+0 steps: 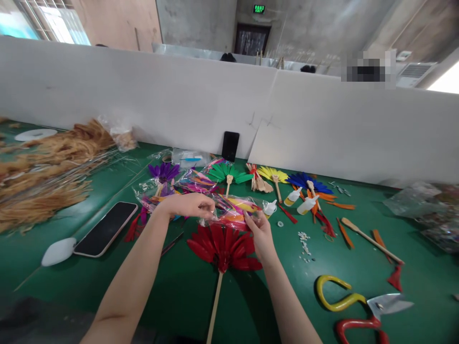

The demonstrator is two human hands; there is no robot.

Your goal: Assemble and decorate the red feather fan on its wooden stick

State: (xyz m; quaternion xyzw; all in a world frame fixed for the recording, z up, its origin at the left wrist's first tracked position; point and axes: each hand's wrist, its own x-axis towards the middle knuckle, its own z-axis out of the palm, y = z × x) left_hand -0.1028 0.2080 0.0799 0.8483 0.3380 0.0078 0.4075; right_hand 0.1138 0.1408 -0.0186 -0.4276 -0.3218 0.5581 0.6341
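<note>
Between my two hands is a clear plastic bag with pink, yellow and orange feather-like pieces inside. My left hand is closed at the bag's left edge, fingers curled. On the other side, my right hand grips the right end between thumb and fingers. Just below the bag lies a red feather fan on a thin wooden stick. Behind my hands are a green fan and more bags of coloured pieces. A small white glue bottle is close to my right hand.
Yellow-and-red-handled scissors lie at the front right, near a wooden stick with a red tassel. Two glue bottles and small beads are nearer. Left are a phone and tan fibres. A white partition stands behind.
</note>
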